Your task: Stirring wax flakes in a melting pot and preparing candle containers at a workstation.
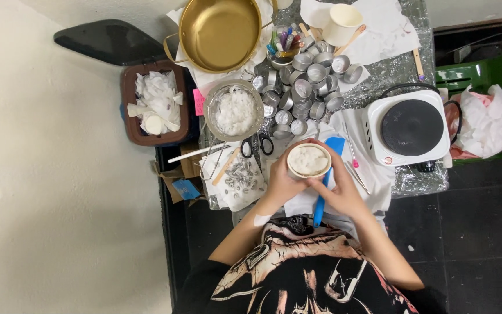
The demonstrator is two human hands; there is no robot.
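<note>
A white paper cup [308, 160] filled with pale waxy flakes sits between both palms, just above the table's near edge. My left hand [283, 183] wraps its left side. My right hand [342, 191] cups the right side, and a blue spatula [325, 180] runs under it, blade pointing away from me. Beyond the cup lie black-handled scissors [257, 144] and a glass bowl [234, 110] of white flakes.
A heap of small metal tins [309, 81] fills the table's middle, with a brass pot [220, 32] behind it and a second paper cup [342, 23] at the back. A white hot plate [411, 127] stands right. A brown bin [155, 104] of white scraps stands left.
</note>
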